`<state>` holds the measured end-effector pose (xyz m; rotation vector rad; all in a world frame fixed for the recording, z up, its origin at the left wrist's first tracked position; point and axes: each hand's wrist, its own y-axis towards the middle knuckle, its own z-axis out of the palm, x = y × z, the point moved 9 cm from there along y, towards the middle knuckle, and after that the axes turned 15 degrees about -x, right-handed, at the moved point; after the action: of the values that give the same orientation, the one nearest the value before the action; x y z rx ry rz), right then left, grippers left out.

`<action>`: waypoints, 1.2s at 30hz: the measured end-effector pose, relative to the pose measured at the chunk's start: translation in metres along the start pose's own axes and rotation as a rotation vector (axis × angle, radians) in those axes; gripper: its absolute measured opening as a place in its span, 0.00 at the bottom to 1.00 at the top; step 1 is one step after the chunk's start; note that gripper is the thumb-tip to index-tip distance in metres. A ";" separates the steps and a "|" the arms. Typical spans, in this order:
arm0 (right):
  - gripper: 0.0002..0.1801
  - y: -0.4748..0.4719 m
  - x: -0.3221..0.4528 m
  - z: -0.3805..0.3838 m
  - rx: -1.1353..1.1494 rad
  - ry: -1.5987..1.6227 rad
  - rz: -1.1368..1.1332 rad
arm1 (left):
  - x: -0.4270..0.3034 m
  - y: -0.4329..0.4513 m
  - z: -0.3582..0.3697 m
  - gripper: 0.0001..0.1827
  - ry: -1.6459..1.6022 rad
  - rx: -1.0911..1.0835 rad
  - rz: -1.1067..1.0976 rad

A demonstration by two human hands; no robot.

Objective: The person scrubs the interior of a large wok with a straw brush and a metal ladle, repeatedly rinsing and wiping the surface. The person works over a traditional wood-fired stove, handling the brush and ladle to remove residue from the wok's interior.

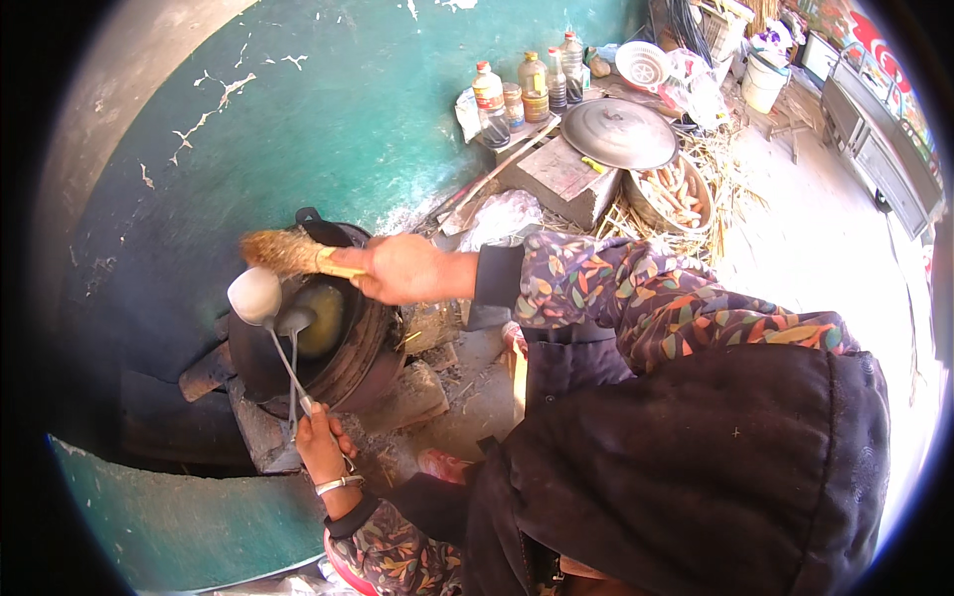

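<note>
My right hand (406, 270) grips the pale handle of a bristle brush (279, 253) above the wok's far side. The brown bristles point left. In my left hand (324, 443) is the handle of a metal ladle (254, 296), its pale bowl raised over the wok just below the bristles. A second, darker ladle (296, 320) reaches into the wok; I cannot tell whether its handle touches my left hand. The dark wok (250, 365) sits on a round stove (380, 335). Murky yellowish liquid (320, 320) lies in its bottom.
Bricks (414, 395) flank the stove beside a green wall (335, 112). Bottles (534, 86) stand at the back near a metal lid (620, 132) on a block. Beyond my right arm are a pan of pale elongated pieces (674, 197), straw (734, 171) and a metal cart (879, 141).
</note>
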<state>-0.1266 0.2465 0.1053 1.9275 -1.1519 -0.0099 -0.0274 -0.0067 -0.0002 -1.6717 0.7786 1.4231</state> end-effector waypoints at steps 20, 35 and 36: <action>0.23 0.009 -0.059 0.070 0.152 -0.159 -0.083 | -0.037 -0.021 -0.005 0.19 0.779 -0.378 0.542; 0.28 -0.008 -0.037 0.037 0.159 0.231 0.055 | -0.061 -0.046 -0.023 0.13 1.115 -0.406 1.025; 0.27 -0.009 -0.038 0.048 0.157 0.251 0.058 | -0.051 -0.042 -0.030 0.14 1.125 -0.382 0.967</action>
<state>-0.1616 0.2437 0.0545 1.9646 -1.0641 0.3535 0.0144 -0.0135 0.0588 -2.5768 2.2769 1.0925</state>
